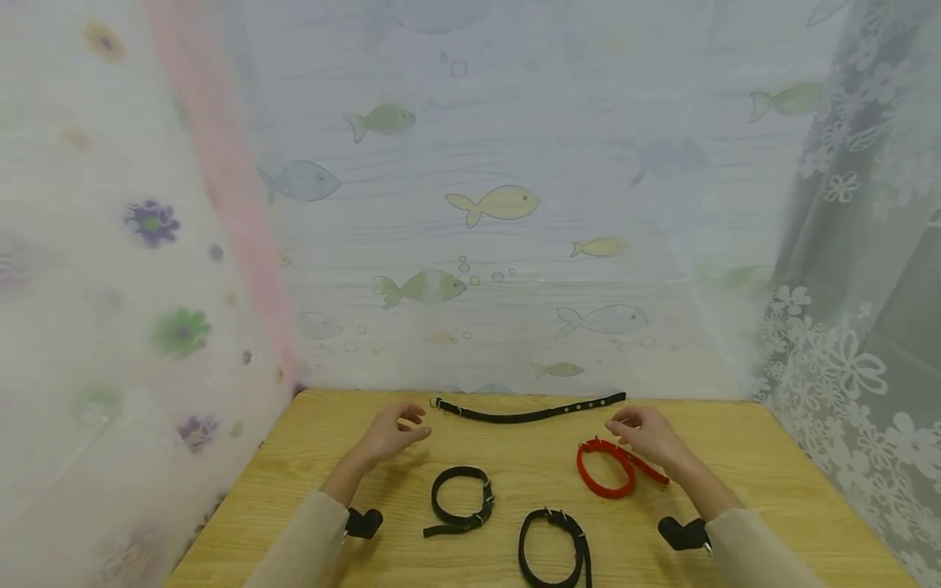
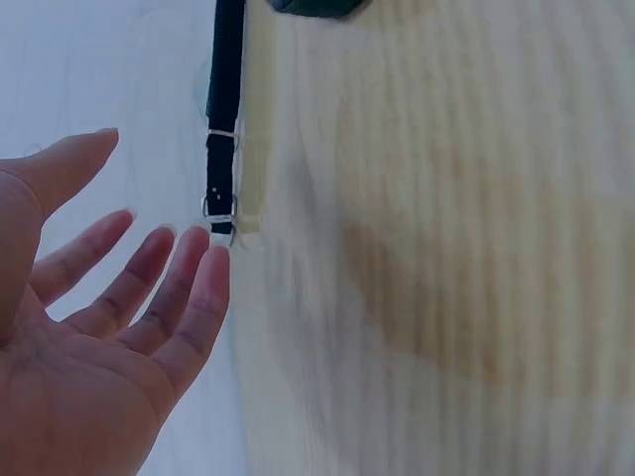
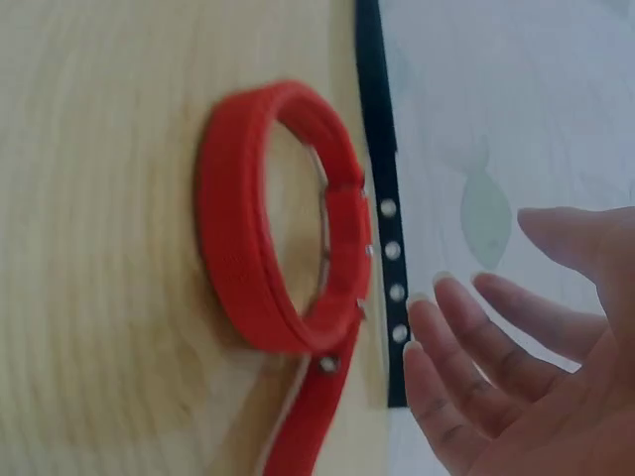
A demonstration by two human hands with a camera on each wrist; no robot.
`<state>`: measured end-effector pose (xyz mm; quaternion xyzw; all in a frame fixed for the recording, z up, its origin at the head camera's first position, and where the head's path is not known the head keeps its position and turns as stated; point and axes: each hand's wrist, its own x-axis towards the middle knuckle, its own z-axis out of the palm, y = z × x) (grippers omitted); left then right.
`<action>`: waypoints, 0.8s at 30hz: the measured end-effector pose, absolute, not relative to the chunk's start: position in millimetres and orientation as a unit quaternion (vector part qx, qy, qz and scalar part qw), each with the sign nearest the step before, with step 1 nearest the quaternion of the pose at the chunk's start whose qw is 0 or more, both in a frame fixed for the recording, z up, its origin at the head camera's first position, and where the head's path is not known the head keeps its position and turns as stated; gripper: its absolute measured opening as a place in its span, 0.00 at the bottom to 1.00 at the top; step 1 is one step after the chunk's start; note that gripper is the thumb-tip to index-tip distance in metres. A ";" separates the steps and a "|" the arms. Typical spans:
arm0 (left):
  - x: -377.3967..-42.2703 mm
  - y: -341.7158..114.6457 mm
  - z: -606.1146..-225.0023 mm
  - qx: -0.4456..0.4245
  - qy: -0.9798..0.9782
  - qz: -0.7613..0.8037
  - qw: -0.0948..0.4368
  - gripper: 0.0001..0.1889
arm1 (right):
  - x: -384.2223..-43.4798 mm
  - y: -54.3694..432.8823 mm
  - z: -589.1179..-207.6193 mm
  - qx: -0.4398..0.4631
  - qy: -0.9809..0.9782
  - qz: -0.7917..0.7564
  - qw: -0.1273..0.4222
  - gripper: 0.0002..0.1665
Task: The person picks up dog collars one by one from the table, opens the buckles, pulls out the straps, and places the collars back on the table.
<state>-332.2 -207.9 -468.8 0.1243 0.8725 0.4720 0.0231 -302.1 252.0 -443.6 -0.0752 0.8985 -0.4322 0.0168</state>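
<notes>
A straightened black collar (image 1: 507,418) lies along the back of the wooden table, its buckle end to the left and its eyeleted end to the right. My left hand (image 1: 397,431) hovers near the buckle (image 2: 220,210), fingers loosely bent and holding nothing. Near the eyeleted end, my right hand (image 1: 643,433) is held above the table beside a red collar (image 1: 604,469), also holding nothing. The red collar (image 3: 238,213) is fastened into a loop with its tail sticking out. Two more black collars, one left of centre (image 1: 444,498) and one at the front (image 1: 524,547), lie buckled into loops.
The wooden table (image 1: 294,490) meets a fish-patterned curtain (image 1: 500,245) at the back. Flowered cloth (image 1: 110,327) hangs at the left and a lace curtain (image 1: 853,359) at the right. Dark wrist mounts (image 1: 363,523) are worn on both arms.
</notes>
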 end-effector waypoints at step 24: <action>-289.7 -194.4 -481.4 0.222 0.879 0.415 0.079 0.24 | -267.4 173.9 -463.7 -0.244 0.875 -0.412 0.075 0.24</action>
